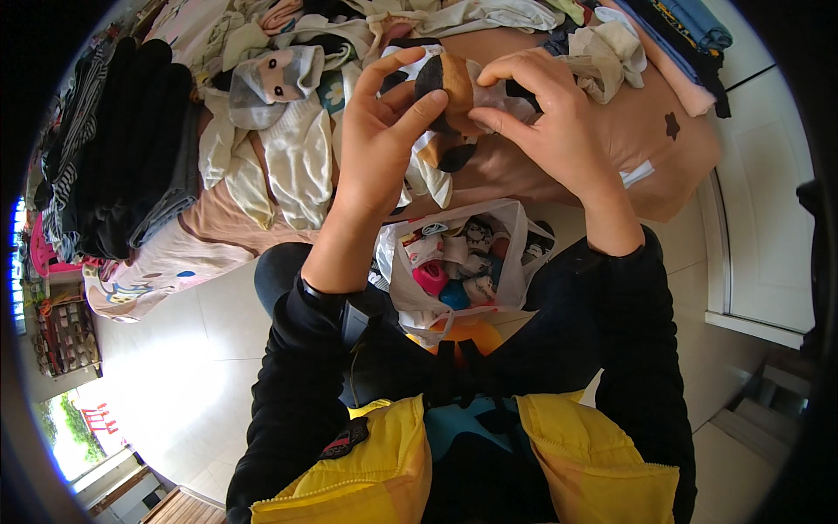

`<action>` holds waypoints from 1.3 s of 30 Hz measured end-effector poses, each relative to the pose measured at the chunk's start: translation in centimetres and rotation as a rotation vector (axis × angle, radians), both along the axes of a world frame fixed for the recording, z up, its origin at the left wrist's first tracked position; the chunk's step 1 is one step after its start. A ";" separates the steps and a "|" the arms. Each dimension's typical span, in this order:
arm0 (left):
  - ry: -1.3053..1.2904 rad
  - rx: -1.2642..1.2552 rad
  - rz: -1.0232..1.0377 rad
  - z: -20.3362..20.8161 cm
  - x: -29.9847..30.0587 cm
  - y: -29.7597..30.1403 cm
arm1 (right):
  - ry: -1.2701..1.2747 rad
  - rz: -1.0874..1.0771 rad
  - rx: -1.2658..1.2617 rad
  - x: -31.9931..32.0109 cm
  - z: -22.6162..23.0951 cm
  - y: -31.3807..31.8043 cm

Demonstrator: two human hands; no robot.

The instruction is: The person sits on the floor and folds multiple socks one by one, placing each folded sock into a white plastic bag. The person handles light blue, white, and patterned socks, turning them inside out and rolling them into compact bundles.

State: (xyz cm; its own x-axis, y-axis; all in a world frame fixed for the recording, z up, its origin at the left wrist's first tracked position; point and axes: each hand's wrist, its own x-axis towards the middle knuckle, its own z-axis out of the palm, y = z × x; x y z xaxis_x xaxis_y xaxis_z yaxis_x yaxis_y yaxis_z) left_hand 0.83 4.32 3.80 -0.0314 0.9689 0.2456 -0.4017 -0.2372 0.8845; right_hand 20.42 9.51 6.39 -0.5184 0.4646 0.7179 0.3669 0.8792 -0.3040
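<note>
Between my two raised hands is a small sock (456, 92) in brown, black and pale sheer fabric. My left hand (384, 122) pinches its dark brown end between thumb and fingers. On the other side, my right hand (541, 109) grips the sheer part with thumb and forefinger. A second brown and black piece (443, 151) hangs just below; whether it belongs to the same sock I cannot tell. Below my hands, a white plastic bag (401, 293) stands open between my knees, filled with several rolled socks (463, 258).
Loose socks (297, 144) lie spread over the bed (628, 148) in front of me. Folded dark clothes (131, 140) are stacked at the left, folded jeans (698, 22) at the far right. A white cabinet door (759, 210) stands right of the bed.
</note>
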 end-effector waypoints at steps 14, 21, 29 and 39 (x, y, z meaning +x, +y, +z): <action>0.158 0.180 0.108 -1.6 0.8 -0.1 | 0.270 0.033 -0.283 -1.6 -1.1 -1.4; 0.206 0.236 0.153 -1.3 1.0 0.0 | 0.266 0.039 -0.292 -1.3 -0.6 -1.7; 0.171 0.048 0.031 -0.6 0.3 -0.3 | 0.511 0.082 -0.496 0.7 0.3 0.1; 0.234 -0.002 -0.057 1.0 0.3 -1.4 | 0.136 0.126 -0.358 -0.6 0.0 -1.6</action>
